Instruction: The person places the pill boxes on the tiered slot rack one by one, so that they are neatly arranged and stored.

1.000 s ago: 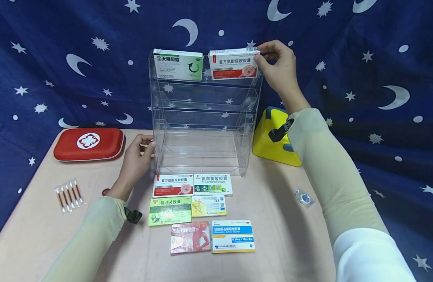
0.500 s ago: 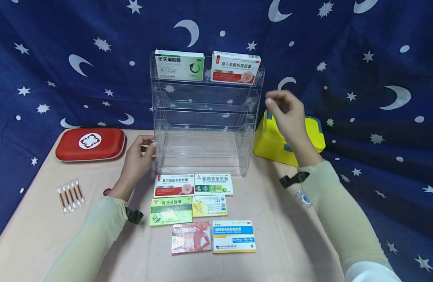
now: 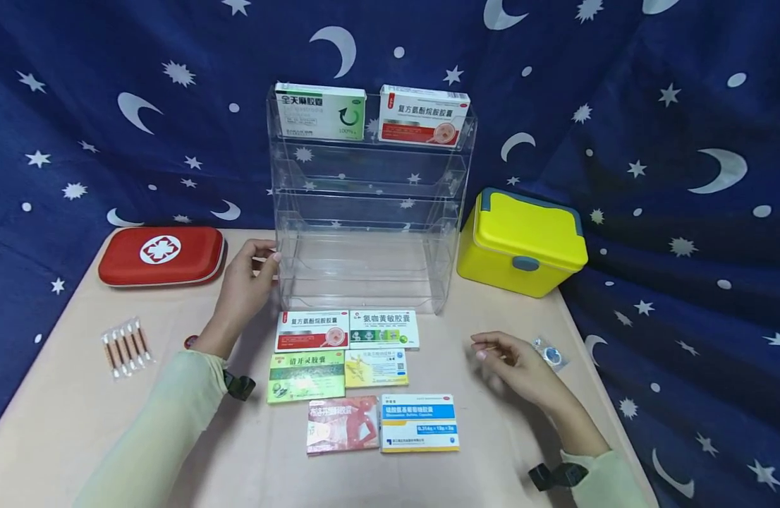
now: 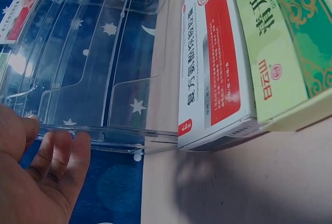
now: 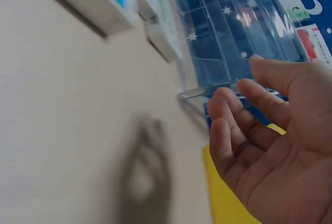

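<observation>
A tall clear plastic rack (image 3: 364, 259) stands at the table's back. Its top tier bears a white-and-green capsule box (image 3: 321, 113) and a red-and-white capsule box (image 3: 423, 116). At the rack's left side, my left hand (image 3: 247, 281) touches the edge with its fingertips, also in the left wrist view. In front lie another red-and-white box (image 3: 312, 331), a white-green box (image 3: 384, 329), a green box (image 3: 306, 377), a yellow-white box (image 3: 376, 368), a pink box (image 3: 343, 425) and a blue-white box (image 3: 419, 423). My right hand (image 3: 520, 367), holding nothing, hovers right of them, fingers loosely bent.
Back left lies a red first-aid case (image 3: 161, 257), with a pack of swabs (image 3: 128, 348) in front of it. A yellow box (image 3: 523, 243) stands right of the rack. Near my right hand is a small bagged round item (image 3: 550, 354). A starry blue cloth (image 3: 390, 53) hangs behind.
My right hand has let go of the red-and-white box on the top tier and come down to just above the table at right. My left hand stays at the rack.
</observation>
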`<act>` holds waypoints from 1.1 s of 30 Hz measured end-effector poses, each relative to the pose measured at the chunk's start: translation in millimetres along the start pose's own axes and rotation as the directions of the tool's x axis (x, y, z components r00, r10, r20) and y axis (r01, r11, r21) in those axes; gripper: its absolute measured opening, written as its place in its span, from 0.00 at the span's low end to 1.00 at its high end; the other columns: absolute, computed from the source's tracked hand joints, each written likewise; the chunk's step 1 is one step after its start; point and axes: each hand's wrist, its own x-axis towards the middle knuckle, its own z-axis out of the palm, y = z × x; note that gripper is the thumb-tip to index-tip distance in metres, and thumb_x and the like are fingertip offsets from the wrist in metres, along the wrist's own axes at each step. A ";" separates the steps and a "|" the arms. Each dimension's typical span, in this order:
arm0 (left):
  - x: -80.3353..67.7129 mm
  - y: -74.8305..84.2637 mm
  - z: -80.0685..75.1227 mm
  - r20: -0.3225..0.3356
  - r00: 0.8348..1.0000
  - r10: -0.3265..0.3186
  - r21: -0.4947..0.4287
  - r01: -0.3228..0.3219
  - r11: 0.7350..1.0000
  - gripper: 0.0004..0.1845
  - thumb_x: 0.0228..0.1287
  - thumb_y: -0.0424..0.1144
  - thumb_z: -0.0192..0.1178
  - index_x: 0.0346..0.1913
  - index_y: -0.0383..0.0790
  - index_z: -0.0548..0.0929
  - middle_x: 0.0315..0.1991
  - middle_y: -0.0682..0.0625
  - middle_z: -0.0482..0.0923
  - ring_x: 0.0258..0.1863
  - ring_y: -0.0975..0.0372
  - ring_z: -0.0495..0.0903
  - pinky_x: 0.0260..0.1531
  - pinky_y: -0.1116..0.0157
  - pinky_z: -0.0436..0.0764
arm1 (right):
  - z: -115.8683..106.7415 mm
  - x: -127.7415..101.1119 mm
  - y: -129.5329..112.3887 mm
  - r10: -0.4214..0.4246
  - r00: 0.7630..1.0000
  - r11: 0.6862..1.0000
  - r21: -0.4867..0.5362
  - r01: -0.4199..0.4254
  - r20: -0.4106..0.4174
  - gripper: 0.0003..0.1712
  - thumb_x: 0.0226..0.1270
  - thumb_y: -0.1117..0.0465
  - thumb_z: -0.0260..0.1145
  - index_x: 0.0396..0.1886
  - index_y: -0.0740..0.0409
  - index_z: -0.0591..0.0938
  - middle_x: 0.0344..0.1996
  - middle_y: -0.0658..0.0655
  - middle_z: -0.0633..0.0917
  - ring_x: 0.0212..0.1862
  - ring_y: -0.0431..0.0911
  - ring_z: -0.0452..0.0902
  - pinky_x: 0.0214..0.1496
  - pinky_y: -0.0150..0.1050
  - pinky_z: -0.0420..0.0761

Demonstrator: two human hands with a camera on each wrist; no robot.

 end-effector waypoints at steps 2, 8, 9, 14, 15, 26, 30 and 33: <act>-0.3 -0.3 0.6 -0.001 1.000 0.001 -0.006 -0.001 1.000 0.16 0.78 0.35 0.55 0.62 0.34 0.75 0.48 0.39 0.77 0.39 0.54 0.76 0.30 0.74 0.85 | 9.8 -11.0 8.0 0.032 0.999 0.999 0.024 -0.032 0.015 0.21 0.74 0.58 0.67 0.61 0.62 0.80 0.48 0.62 0.85 0.42 0.58 0.80 0.36 0.39 0.84; -0.3 -1.2 1.9 0.001 1.000 0.002 -0.013 -0.002 1.000 0.15 0.78 0.35 0.56 0.62 0.34 0.75 0.48 0.40 0.77 0.39 0.57 0.75 0.30 0.74 0.85 | 39.1 -32.9 15.6 0.115 0.993 0.990 -0.074 -0.116 -0.020 0.21 0.67 0.55 0.74 0.58 0.52 0.84 0.46 0.49 0.86 0.38 0.48 0.78 0.36 0.35 0.81; -0.4 -1.2 2.0 -0.001 1.000 0.002 -0.012 -0.002 1.000 0.15 0.78 0.35 0.56 0.62 0.34 0.76 0.48 0.40 0.77 0.39 0.57 0.75 0.30 0.74 0.85 | 43.7 -35.3 15.6 0.123 0.992 0.987 -0.102 -0.126 -0.032 0.21 0.65 0.52 0.75 0.57 0.50 0.85 0.46 0.47 0.86 0.38 0.47 0.77 0.37 0.34 0.80; -0.5 -1.1 1.2 -0.002 1.000 0.007 -0.010 -0.007 1.000 0.15 0.77 0.35 0.56 0.62 0.34 0.76 0.48 0.40 0.77 0.39 0.56 0.75 0.29 0.74 0.85 | 60.7 -44.6 14.9 0.111 0.993 0.977 -0.180 -0.115 -0.035 0.26 0.58 0.45 0.79 0.55 0.46 0.86 0.40 0.43 0.84 0.37 0.45 0.75 0.36 0.33 0.78; -0.7 -0.8 1.0 -0.001 1.000 0.008 -0.007 -0.008 1.000 0.15 0.77 0.35 0.56 0.62 0.34 0.76 0.48 0.40 0.77 0.39 0.55 0.75 0.29 0.74 0.85 | 63.1 -45.5 14.9 0.099 0.995 0.977 -0.189 -0.102 -0.028 0.27 0.57 0.44 0.79 0.55 0.47 0.86 0.39 0.44 0.84 0.36 0.45 0.75 0.35 0.33 0.77; -1.5 0.2 -0.1 -0.005 1.000 -0.012 0.011 0.012 1.000 0.16 0.78 0.36 0.56 0.63 0.35 0.76 0.48 0.41 0.77 0.40 0.56 0.75 0.29 0.74 0.85 | 75.9 -48.2 18.1 0.015 0.999 0.988 -0.155 -0.021 -0.039 0.23 0.57 0.48 0.80 0.52 0.44 0.85 0.36 0.44 0.81 0.35 0.46 0.75 0.33 0.33 0.77; -1.2 0.3 0.8 -0.005 1.000 -0.011 0.013 0.011 1.000 0.16 0.78 0.36 0.56 0.62 0.36 0.76 0.48 0.41 0.78 0.39 0.56 0.75 0.29 0.73 0.86 | 76.3 -48.2 20.8 0.036 0.998 0.998 -0.050 -0.038 -0.048 0.24 0.57 0.52 0.81 0.53 0.46 0.84 0.39 0.45 0.84 0.38 0.46 0.80 0.37 0.34 0.83; -1.1 0.9 1.2 -0.004 1.000 -0.009 0.018 0.009 1.000 0.16 0.78 0.36 0.56 0.63 0.35 0.75 0.48 0.40 0.77 0.39 0.55 0.75 0.29 0.73 0.85 | 76.3 -46.2 21.4 0.044 0.996 0.999 0.018 -0.043 -0.071 0.25 0.58 0.56 0.80 0.55 0.49 0.83 0.40 0.48 0.85 0.39 0.46 0.83 0.38 0.35 0.86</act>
